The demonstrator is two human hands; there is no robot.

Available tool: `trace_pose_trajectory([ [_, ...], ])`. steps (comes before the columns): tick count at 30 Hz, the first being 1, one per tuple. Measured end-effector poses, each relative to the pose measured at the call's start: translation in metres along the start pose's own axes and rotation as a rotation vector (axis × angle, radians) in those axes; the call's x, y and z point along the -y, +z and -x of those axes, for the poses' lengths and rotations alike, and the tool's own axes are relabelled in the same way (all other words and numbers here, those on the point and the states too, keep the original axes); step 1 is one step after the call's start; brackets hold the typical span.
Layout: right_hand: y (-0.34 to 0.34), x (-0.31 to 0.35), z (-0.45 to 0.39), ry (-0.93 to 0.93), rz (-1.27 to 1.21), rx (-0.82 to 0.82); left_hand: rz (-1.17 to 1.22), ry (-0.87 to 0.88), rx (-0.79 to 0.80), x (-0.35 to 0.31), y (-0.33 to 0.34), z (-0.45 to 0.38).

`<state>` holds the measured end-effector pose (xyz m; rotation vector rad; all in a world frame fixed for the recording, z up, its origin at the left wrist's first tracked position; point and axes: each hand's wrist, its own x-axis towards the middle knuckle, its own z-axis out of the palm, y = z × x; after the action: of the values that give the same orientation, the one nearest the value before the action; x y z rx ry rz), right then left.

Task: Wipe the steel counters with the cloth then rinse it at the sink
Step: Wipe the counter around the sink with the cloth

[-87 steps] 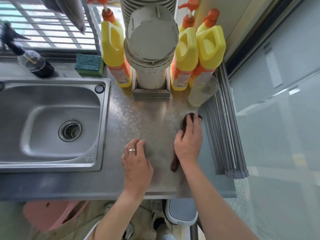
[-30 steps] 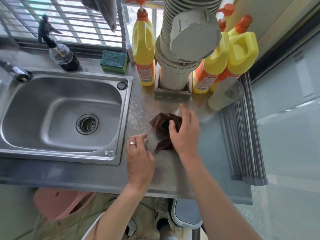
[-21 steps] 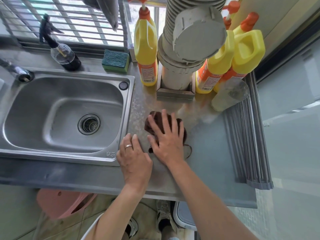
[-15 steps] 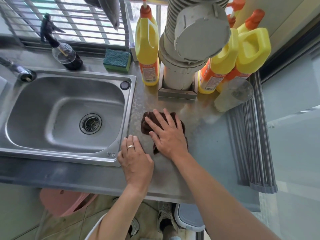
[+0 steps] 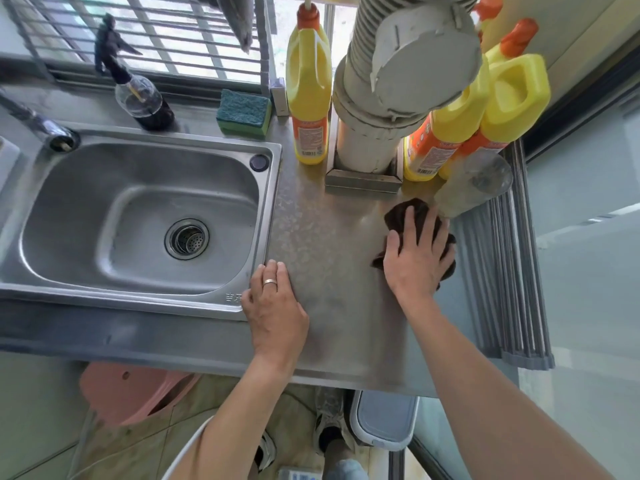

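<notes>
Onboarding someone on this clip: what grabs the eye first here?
The yellow detergent bottles around the wide grey pipe at the back of the counter stand out most. Next, the right hand pressing flat on the dark brown cloth beside the grey roll-up rack. The steel sink fills the left, the left hand by its corner.

You've got plenty of daylight coming in through the barred window at the top, so the steel counter reads bright with a soft hazy sheen rather than hard glare, and shadows under the hands are faint. The wide-angle lens bends the edges a lot, so the pipe looms huge. The faucet and the frame's edges look smeared and soft.
</notes>
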<state>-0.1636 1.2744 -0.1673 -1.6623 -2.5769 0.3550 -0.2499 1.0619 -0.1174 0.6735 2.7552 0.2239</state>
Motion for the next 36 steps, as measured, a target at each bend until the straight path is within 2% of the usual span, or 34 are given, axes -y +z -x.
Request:
trace_pose_trajectory([
  [7, 0.006, 0.033, 0.047, -0.052, 0.039, 0.004, 0.132, 0.254, -0.042, 0.052, -0.006, -0.003],
  [12, 0.029, 0.084, 0.119, -0.115, 0.018, -0.060, 0.107, 0.250, -0.009, 0.093, -0.018, 0.010],
  [20, 0.050, 0.143, 0.227, -0.225, -0.026, 0.020, 0.046, 0.343, 0.070, 0.141, -0.011, 0.036],
  [30, 0.039, 0.112, 0.220, -0.341, 0.102, 0.016, -0.035, 0.326, 0.065, 0.123, -0.010, 0.045],
  [34, 0.026, 0.062, 0.202, -0.371, 0.103, -0.042, -0.058, 0.303, 0.090, 0.101, -0.003, 0.056],
  [36, 0.020, 0.026, 0.191, -0.321, 0.090, -0.053, -0.050, 0.283, 0.113, 0.088, 0.000, 0.060],
])
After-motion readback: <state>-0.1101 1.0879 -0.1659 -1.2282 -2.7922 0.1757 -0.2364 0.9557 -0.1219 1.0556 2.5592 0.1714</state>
